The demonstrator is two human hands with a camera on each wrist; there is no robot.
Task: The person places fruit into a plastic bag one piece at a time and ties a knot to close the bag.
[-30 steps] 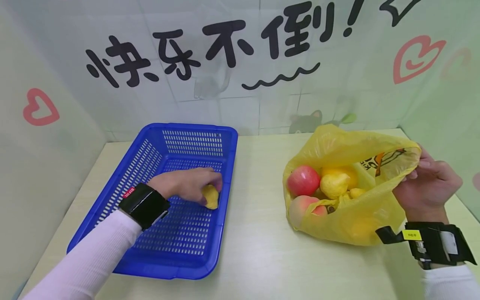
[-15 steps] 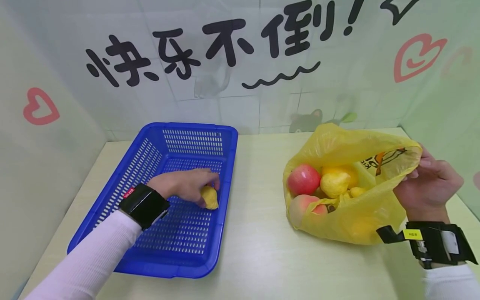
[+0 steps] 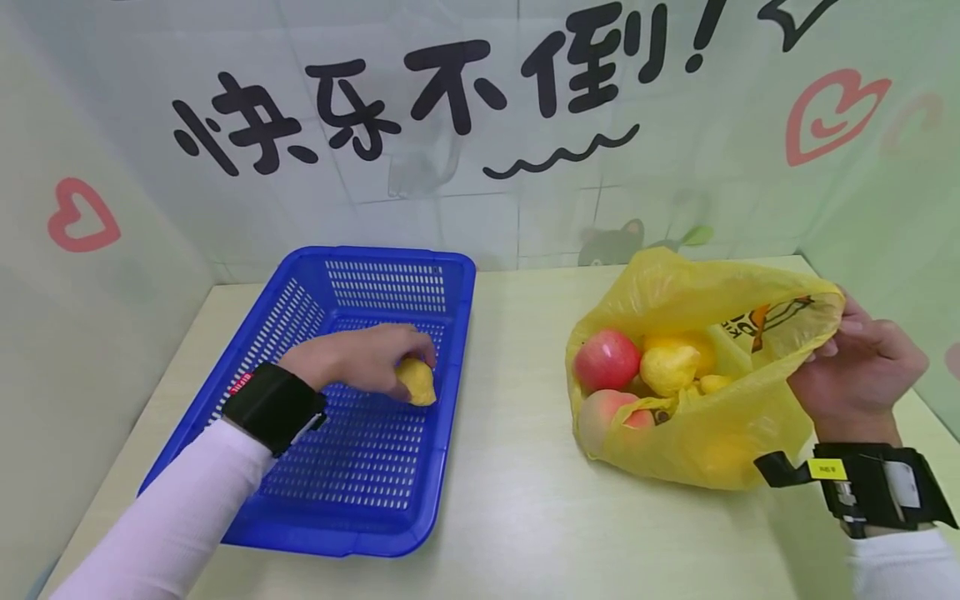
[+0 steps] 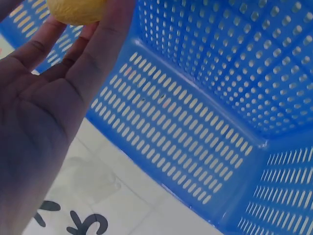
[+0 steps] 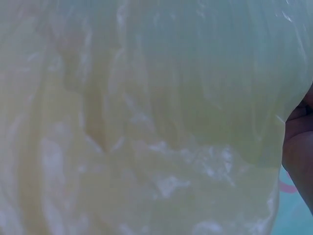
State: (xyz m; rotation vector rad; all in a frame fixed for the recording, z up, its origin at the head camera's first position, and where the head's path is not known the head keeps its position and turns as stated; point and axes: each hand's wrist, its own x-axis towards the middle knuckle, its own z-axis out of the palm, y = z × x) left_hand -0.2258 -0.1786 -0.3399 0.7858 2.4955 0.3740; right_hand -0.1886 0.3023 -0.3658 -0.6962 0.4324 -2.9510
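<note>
My left hand [image 3: 367,358] is inside the blue plastic basket [image 3: 442,467] and grips a yellow lemon [image 3: 417,382] between thumb and fingers, near the right wall. In the left wrist view the lemon [image 4: 78,11] shows at the top edge, cupped by the fingers. On the right, my right hand [image 3: 862,362] pinches the rim of a yellow plastic bag [image 3: 720,450] and holds its mouth up. A red apple [image 3: 607,360], a peach [image 3: 600,417] and several yellow fruits [image 3: 669,370] lie in the bag. Its film fills most of the right wrist view.
Basket and bag stand apart on a pale wooden table [image 3: 517,467]. Behind them rises a tiled wall [image 3: 480,225] with black lettering, and side walls close in the table at left and right.
My left hand has lifted slightly and shifted a little left, with the lemon in its grip. The right hand and the bag have stayed almost still.
</note>
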